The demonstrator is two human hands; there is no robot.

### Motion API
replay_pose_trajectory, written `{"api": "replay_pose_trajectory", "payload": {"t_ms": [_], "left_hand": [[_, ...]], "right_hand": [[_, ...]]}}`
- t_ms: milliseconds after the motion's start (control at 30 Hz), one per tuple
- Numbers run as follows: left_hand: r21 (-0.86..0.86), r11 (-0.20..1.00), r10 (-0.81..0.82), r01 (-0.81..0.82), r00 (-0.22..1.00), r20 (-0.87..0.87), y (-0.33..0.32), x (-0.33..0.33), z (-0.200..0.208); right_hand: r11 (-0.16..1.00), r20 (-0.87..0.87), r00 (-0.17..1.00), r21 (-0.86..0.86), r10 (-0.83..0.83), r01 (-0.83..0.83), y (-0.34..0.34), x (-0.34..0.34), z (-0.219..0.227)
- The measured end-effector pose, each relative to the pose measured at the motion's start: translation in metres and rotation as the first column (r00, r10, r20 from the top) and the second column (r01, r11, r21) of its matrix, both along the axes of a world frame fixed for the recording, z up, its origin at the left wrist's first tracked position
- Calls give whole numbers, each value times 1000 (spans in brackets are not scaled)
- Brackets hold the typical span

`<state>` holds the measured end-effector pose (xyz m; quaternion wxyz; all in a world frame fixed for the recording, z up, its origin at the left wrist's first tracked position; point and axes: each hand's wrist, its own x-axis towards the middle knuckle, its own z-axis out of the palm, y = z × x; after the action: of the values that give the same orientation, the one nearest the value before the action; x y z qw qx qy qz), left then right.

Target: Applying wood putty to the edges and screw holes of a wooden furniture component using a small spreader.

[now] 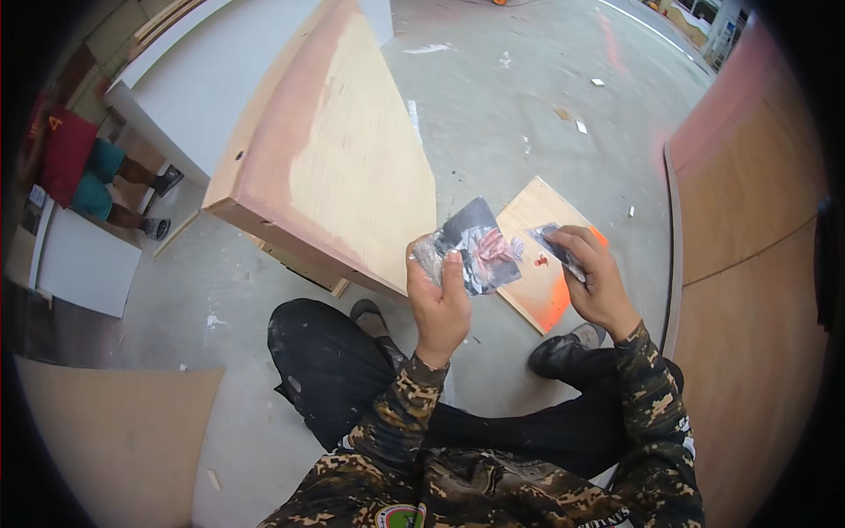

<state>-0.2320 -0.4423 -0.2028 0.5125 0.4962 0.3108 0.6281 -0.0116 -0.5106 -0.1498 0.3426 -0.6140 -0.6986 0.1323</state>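
My left hand [440,308] grips a dark, flat, square plate [475,220], thumb on top. On the plate lies a smeared mound of pinkish-white putty [495,248]. Closed around a small, thin, dark-bladed scraper [547,236], my right hand [602,277] is just right of the plate, apart from it. Beyond and below the hands, a light wooden board [533,208] rests on the floor, with a red blob and orange paint on it. To the left of my left hand rises a large plywood piece [374,132], pinkish filler spread along its edge.
Curved plywood [748,238] with pink paint stands close on my right. White panels [238,79] are at the far left, near another person [75,167] in red and teal. A thin wooden sheet [119,431] lies lower left. Scraps dot the concrete floor [493,114].
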Motion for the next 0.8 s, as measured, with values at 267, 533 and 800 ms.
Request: {"api": "replay_pose_trajectory", "payload": {"t_ms": [267, 533, 800], "left_hand": [[-61, 998, 14, -15, 1000, -14, -1, 7, 1], [-292, 863, -240, 413, 842, 483, -5, 9, 8], [120, 990, 88, -69, 983, -161, 0, 3, 8]], "right_hand": [[960, 356, 934, 257, 11, -110, -4, -23, 24], [941, 81, 980, 278, 179, -195, 0, -28, 7], [947, 286, 958, 307, 5, -96, 6, -5, 13]]}}
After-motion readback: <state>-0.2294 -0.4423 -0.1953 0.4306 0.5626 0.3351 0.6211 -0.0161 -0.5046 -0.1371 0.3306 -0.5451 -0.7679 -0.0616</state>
